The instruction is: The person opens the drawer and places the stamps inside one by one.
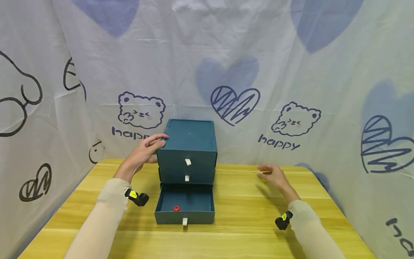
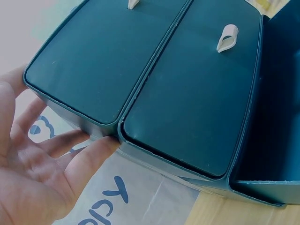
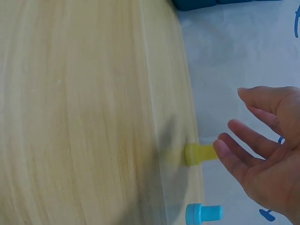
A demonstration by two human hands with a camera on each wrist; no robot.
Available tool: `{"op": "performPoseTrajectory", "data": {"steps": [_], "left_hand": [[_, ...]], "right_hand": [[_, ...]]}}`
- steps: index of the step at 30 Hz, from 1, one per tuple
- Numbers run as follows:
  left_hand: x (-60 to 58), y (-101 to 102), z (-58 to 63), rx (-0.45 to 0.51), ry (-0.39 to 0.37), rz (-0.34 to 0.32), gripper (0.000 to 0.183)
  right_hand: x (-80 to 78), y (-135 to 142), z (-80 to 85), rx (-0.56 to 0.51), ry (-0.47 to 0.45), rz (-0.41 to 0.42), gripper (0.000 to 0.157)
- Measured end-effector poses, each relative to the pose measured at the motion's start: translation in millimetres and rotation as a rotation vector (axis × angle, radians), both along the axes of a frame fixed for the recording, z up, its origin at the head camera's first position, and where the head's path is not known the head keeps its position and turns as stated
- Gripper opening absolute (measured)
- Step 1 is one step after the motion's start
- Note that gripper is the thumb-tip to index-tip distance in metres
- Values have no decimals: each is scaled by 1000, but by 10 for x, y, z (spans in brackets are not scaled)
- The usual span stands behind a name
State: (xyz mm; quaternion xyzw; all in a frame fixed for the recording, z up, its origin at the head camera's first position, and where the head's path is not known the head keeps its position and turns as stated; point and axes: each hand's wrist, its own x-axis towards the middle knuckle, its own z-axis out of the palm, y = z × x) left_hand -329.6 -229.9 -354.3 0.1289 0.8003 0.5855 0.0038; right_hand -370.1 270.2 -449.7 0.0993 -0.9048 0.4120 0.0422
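Observation:
A dark teal drawer unit [image 1: 191, 135] stands on the table, its bottom drawer [image 1: 200, 217] pulled out. A small red ring-like piece [image 1: 176, 208] lies in that drawer. My left hand [image 1: 143, 153] touches the unit's left side with extended fingers, some fingertips at the top edge; the left wrist view shows this hand [image 2: 51, 164] against the side wall. Over the table's right part, my right hand [image 1: 273, 176] hangs in the air with loosely bent fingers and nothing in them. Near its fingertips in the right wrist view is a yellow stubby piece [image 3: 200, 153] with a wider end, partly behind the fingers.
A light blue piece [image 3: 204, 213] of similar shape stands near the table's far edge. White pull tabs [image 1: 188, 162] stick out from the drawer fronts. A printed white cloth [image 1: 236, 43] hangs behind the wooden table [image 1: 245, 230] and along its sides.

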Motion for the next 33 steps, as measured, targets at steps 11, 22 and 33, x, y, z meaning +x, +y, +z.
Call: {"op": "performPoseTrajectory", "data": {"steps": [11, 22, 33], "left_hand": [[-23, 15, -3, 12, -3, 11, 49], [-33, 24, -4, 15, -8, 11, 49], [-25, 16, -7, 22, -4, 7, 49]], "right_hand": [[-102, 41, -17, 25, 19, -24, 37], [-216, 129, -113, 60, 17, -152, 34], [-237, 179, -210, 36, -40, -83, 37]]}}
